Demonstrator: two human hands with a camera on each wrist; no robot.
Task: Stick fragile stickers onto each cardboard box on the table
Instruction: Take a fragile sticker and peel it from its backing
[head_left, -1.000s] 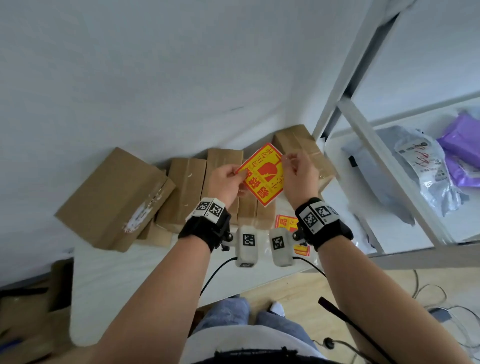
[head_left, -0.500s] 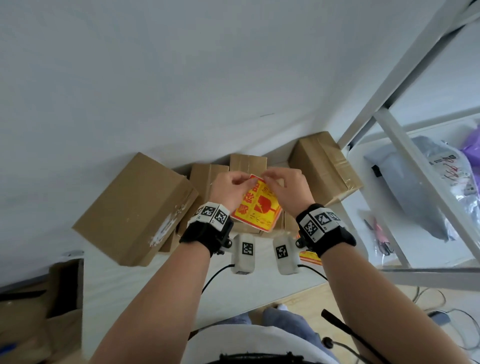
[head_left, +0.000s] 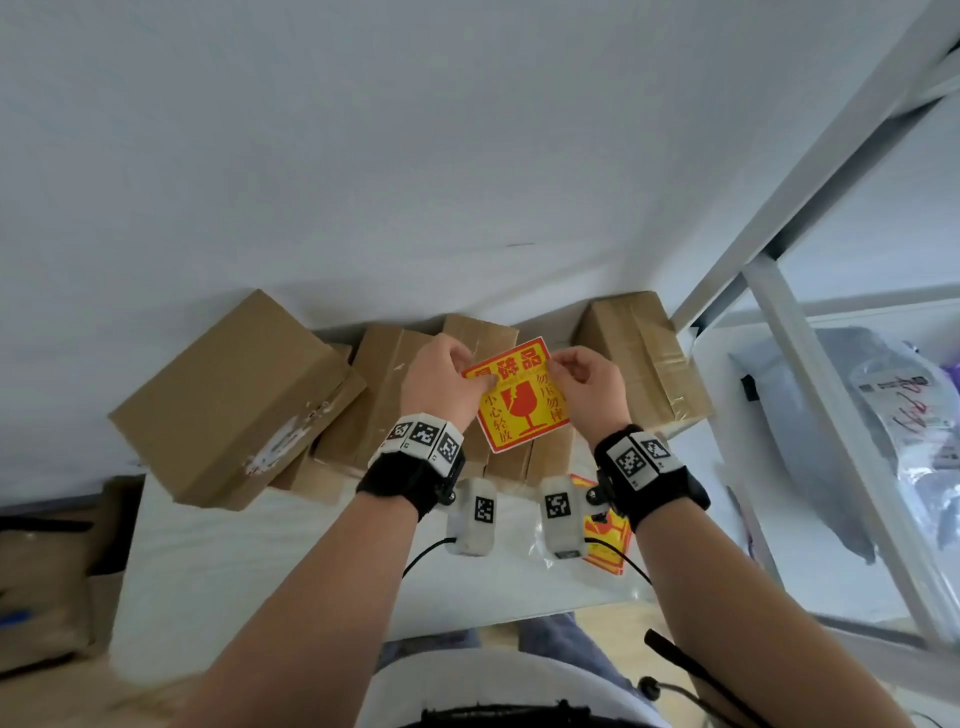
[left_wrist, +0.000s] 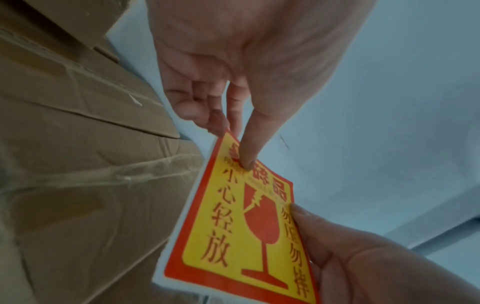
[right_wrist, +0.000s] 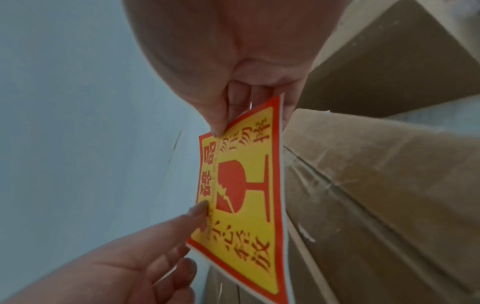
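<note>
A red-and-yellow fragile sticker (head_left: 519, 400) with a broken-glass symbol hangs in the air above the row of cardboard boxes (head_left: 382, 395). My left hand (head_left: 480, 379) pinches its upper left corner, thumb on the printed face (left_wrist: 248, 158). My right hand (head_left: 553, 371) pinches the upper right part between thumb and fingers (right_wrist: 221, 125). A white edge shows round the sticker (right_wrist: 246, 195). Several brown taped boxes stand against the wall, a large one (head_left: 228, 405) at the left and another (head_left: 641, 358) at the right.
A stack of more stickers (head_left: 605, 538) in a clear bag lies on the white table (head_left: 291, 571) below my right wrist. A white metal shelf frame (head_left: 810, 364) stands to the right with grey and purple mail bags (head_left: 831, 415) on it. The wall is close behind the boxes.
The sticker has turned from a tilted diamond to nearly square and now faces me. Both hands keep hold of its upper edge and sit slightly further apart.
</note>
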